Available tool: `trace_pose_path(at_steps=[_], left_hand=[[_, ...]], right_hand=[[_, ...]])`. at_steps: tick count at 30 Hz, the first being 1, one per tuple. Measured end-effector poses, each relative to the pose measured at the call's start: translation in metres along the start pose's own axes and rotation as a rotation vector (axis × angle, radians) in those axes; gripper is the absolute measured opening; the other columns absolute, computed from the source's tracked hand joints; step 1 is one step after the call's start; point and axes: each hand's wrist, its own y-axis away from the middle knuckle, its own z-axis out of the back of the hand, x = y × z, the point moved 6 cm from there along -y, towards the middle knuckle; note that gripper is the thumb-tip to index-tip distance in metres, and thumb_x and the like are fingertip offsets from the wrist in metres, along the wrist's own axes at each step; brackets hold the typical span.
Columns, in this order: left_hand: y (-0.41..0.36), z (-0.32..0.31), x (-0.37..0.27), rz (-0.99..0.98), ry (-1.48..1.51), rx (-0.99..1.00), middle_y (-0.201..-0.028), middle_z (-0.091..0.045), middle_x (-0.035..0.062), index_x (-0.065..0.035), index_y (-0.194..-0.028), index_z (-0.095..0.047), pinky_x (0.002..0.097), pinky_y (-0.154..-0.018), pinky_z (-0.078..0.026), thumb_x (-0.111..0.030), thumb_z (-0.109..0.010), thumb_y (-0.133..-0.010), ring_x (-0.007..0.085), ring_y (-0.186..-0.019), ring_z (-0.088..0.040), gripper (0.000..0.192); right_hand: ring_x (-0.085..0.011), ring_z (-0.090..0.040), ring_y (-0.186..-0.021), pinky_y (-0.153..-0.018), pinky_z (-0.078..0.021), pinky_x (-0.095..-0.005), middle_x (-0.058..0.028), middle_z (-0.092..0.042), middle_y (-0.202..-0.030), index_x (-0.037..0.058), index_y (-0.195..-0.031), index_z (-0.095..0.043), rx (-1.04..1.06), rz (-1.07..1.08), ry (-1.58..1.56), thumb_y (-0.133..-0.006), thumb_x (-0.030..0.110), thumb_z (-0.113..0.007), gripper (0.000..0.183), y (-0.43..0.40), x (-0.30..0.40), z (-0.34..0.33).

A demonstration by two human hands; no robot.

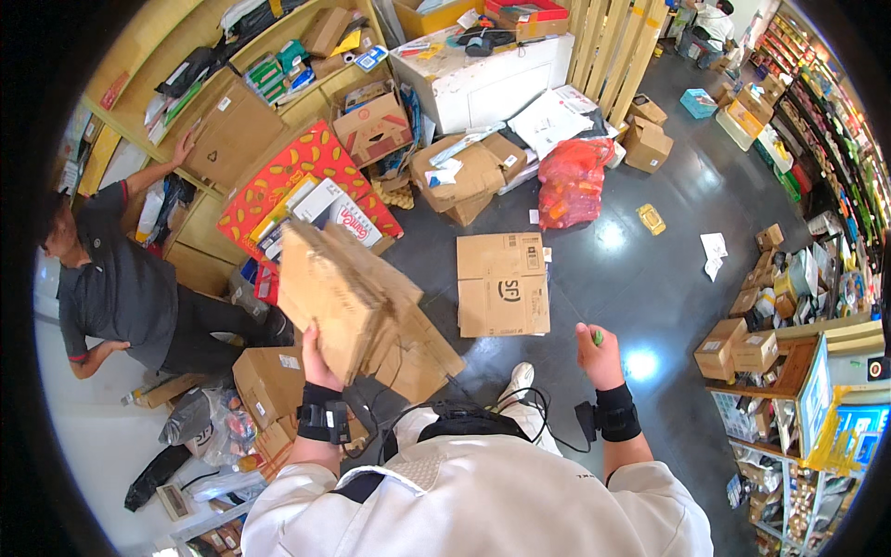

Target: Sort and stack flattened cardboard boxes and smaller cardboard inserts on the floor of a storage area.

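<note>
My left hand [321,365] grips a stack of flattened cardboard [341,296], held tilted above the floor and slightly blurred. Several sheets fan out from its right side. In my right hand [600,356] is a small green object [598,338], mostly hidden by the curled fingers, so its kind is unclear. On the floor ahead, between both hands, lies a flattened carton [495,285] bearing a printed logo, with other sheet edges showing beneath it. Black bands are strapped round both my wrists, with dark cables near my waist.
A person [132,278] stands at left, one hand against a large carton on the wooden shelves [188,247]. A red mesh bag [574,182] and cartons [459,170] rest farther ahead. Parcel-filled shelving [773,390] lines the right. Paper scraps [713,255] lie on the dark floor.
</note>
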Motion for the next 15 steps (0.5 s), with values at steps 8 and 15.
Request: trace_pose_path(at_steps=[8, 15], left_hand=[[-0.038, -0.124, 0.069, 0.222, -0.228, -0.012, -0.125, -0.055, 0.0131, -0.0046, -0.131, -0.044, 0.0427, -0.099, -0.043, -0.026, -0.063, -0.086, 0.0279, -0.115, -0.053, 0.053], [-0.123, -0.176, 0.05, 0.139, -0.136, 0.073, -0.126, -0.055, 0.0138, -0.0062, -0.131, -0.044, 0.0432, -0.098, -0.044, -0.029, -0.062, -0.087, 0.0288, -0.115, -0.054, 0.053]], right_hand=[[-0.0051, -0.039, -0.045, -0.042, -0.0315, -0.0227, 0.0049, -0.041, -0.053, 0.0104, -0.061, -0.043, -0.003, -0.047, -0.176, -0.089, 0.026, -0.064, 0.038, -0.04, 0.004, 0.047], [-0.0055, -0.041, -0.044, -0.041, -0.0316, -0.0236, 0.0041, -0.043, -0.052, 0.0099, -0.062, -0.045, -0.031, 0.024, -0.071, -0.087, 0.021, -0.065, 0.034, -0.101, -0.01, 0.046]])
